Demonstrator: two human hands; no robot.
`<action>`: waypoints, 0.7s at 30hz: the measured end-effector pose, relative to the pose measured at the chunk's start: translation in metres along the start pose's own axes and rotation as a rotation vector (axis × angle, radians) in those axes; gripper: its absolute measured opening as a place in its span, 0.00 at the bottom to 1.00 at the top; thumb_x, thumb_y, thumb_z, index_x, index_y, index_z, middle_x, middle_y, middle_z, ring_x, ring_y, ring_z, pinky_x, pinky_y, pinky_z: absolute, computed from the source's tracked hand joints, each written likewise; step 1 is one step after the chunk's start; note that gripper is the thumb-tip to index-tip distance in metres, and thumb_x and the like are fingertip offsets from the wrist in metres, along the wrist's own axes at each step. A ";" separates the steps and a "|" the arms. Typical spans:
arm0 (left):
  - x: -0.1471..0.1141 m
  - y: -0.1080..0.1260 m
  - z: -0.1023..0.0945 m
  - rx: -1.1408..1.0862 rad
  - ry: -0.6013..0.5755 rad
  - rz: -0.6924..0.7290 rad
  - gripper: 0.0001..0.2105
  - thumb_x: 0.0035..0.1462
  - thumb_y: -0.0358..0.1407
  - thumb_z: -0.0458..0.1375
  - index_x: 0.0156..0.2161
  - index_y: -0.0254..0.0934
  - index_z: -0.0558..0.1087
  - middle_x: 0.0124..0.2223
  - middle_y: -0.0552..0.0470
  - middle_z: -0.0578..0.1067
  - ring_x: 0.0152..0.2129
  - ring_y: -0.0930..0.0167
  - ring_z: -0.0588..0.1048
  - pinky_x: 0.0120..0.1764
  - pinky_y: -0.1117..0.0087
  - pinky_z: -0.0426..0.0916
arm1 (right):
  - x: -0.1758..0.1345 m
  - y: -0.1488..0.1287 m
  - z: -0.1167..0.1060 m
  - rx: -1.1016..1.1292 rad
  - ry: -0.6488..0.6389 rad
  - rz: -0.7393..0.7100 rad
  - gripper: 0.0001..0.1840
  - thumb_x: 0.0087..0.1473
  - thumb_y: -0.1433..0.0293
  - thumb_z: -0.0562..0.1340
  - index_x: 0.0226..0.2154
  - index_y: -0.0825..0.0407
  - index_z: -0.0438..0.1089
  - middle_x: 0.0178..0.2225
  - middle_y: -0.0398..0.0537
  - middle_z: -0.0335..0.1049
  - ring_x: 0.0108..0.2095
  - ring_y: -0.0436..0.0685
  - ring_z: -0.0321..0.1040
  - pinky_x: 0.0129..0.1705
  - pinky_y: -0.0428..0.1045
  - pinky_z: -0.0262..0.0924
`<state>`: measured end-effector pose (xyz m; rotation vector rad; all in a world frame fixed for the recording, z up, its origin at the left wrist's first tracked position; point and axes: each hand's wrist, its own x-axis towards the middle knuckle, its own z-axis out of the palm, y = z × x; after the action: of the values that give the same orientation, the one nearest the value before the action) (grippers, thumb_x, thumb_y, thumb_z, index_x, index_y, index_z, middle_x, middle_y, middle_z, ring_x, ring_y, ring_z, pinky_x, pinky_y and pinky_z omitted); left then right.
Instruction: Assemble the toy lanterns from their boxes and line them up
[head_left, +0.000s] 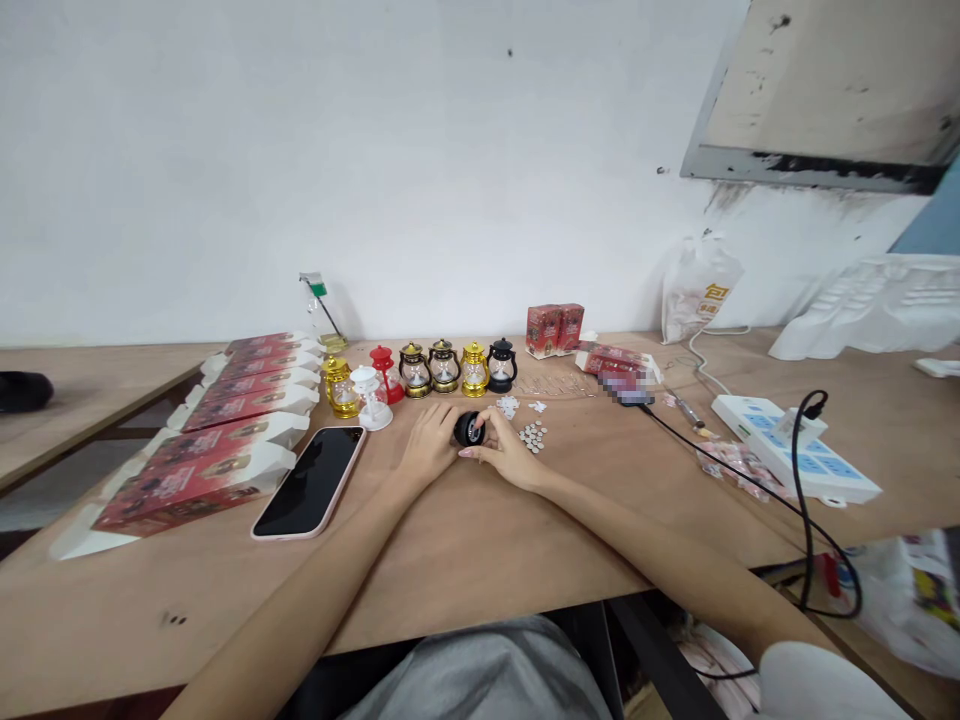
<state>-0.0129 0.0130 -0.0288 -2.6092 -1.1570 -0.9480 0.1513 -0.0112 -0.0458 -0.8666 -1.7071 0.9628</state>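
Note:
My left hand and my right hand are closed together around a small black lantern, tipped so that its round underside faces me. My right fingers and thumb are at the edge of that base. The lantern's upper part is hidden by my hands. Just beyond stand several small lanterns: a white lantern, a red lantern, a gold lantern, a bronze lantern and another black lantern. Small round discs lie beside my right hand, near white bits.
Open red boxes line the left side, beside a phone. At the back are two upright red boxes. Thin wire pieces lie behind the discs. A power strip with a black cable occupies the right.

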 end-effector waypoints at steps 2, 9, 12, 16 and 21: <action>0.000 0.001 -0.001 0.014 -0.012 -0.009 0.13 0.50 0.33 0.56 0.43 0.35 0.67 0.39 0.45 0.71 0.38 0.62 0.68 0.39 0.64 0.63 | 0.000 0.000 0.000 0.014 -0.019 0.017 0.21 0.43 0.60 0.66 0.34 0.47 0.54 0.35 0.40 0.56 0.28 0.48 0.61 0.32 0.48 0.62; 0.002 0.004 -0.003 0.016 -0.032 -0.043 0.12 0.51 0.33 0.55 0.43 0.35 0.67 0.41 0.45 0.70 0.40 0.62 0.68 0.40 0.63 0.63 | -0.001 -0.005 0.004 0.124 -0.021 0.071 0.21 0.42 0.58 0.65 0.31 0.48 0.53 0.32 0.38 0.57 0.24 0.46 0.62 0.28 0.47 0.63; 0.002 0.005 -0.003 -0.001 -0.009 -0.055 0.12 0.51 0.32 0.54 0.43 0.35 0.67 0.42 0.44 0.70 0.41 0.62 0.68 0.41 0.63 0.64 | 0.000 -0.008 0.005 0.197 0.010 0.095 0.24 0.40 0.61 0.67 0.34 0.47 0.52 0.27 0.36 0.60 0.24 0.47 0.62 0.27 0.47 0.62; 0.002 0.006 -0.005 -0.016 -0.006 -0.056 0.13 0.51 0.32 0.55 0.44 0.34 0.67 0.43 0.44 0.71 0.42 0.62 0.68 0.42 0.63 0.63 | 0.000 -0.009 0.006 0.220 0.031 0.104 0.24 0.39 0.63 0.68 0.34 0.48 0.53 0.25 0.35 0.61 0.23 0.47 0.63 0.27 0.46 0.61; 0.002 0.007 -0.006 -0.016 -0.025 -0.059 0.12 0.51 0.33 0.55 0.43 0.35 0.66 0.43 0.44 0.71 0.43 0.62 0.68 0.43 0.62 0.63 | 0.001 -0.007 0.006 0.230 0.037 0.122 0.26 0.37 0.62 0.68 0.33 0.47 0.53 0.28 0.35 0.62 0.22 0.46 0.62 0.25 0.46 0.61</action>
<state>-0.0100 0.0074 -0.0218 -2.6201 -1.2439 -0.9418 0.1444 -0.0147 -0.0406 -0.8376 -1.4902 1.1920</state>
